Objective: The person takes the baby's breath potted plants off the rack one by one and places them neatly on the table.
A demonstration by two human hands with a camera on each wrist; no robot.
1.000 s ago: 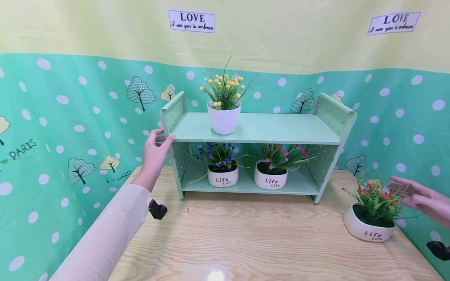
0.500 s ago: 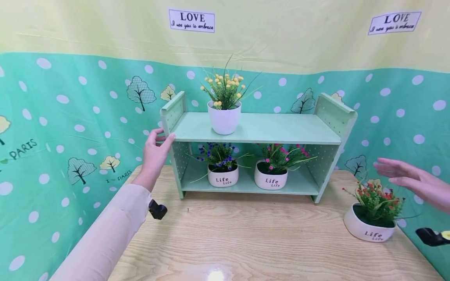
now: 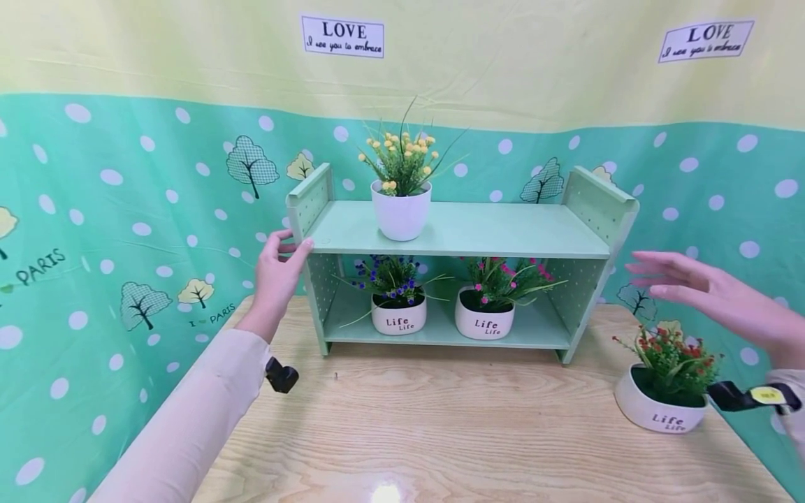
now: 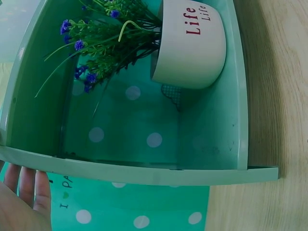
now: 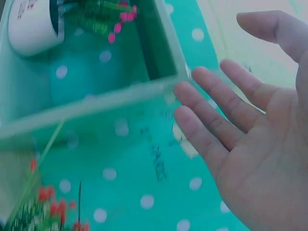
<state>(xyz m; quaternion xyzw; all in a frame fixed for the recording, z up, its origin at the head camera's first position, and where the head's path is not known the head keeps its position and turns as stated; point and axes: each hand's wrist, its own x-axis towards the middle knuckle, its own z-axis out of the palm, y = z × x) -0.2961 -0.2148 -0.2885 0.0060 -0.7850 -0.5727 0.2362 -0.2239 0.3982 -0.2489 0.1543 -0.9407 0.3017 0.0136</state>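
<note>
Mint-and-yellow fabric (image 3: 207,188), dotted white and printed with trees and "LOVE" panels (image 3: 342,38), hangs behind a wood-grain worktop (image 3: 465,433), where a person in pale sleeves (image 3: 195,405) attends to a mint-green two-tier shelf (image 3: 503,227). Clock positions run from the shelf's middle, as the head camera sees it.

At nine o'clock, the left hand (image 3: 277,276) grips the shelf's side panel, its thumb on the front edge and its fingers bent against the outer face.

At three o'clock, the right hand (image 3: 711,293) hangs just beside the opposite panel, fingers extended and thumb spread wide, holding nothing. Below it, at four o'clock, the red-flowered "Life" pot (image 3: 657,405) stands upright on the worktop, apart from the shelf.

On the upper tier, at eleven o'clock, stands a round white pot of yellow flowers (image 3: 401,213). On the lower tier, the blue-flowered "Life" pot (image 3: 399,318) sits at eight o'clock and the pink-flowered "Life" pot (image 3: 484,321) at five, both upright and slightly apart. Black wrist devices (image 3: 281,375) show at both cuffs.
</note>
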